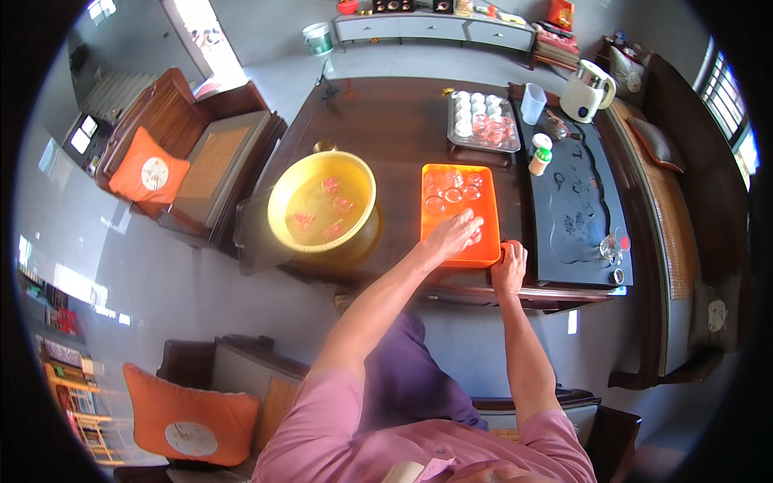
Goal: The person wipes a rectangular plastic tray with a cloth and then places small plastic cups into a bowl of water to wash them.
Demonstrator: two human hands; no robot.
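An orange plastic tray (460,256) lies before me with several small clear glass cups (453,194) in its far half. My left hand (456,234) is over the tray's near half, fingers bent downward; whatever may be between them is hidden. At the tray's near right corner, my right hand (510,268) curls its fingers at the rim. To the left stands a yellow basin (282,236) holding water and several red-patterned glass cups (304,221). Beyond the orange tray, a clear tray (485,143) bears white cups (463,115) and red-patterned glasses (495,130).
On the right, a black tea tray (561,235) carries a glass pot (611,246), a green-capped jar (540,162) and a plastic pitcher (533,104). A white electric kettle (586,93) stands at its far end. Wooden seats flank the dark wooden table (386,121).
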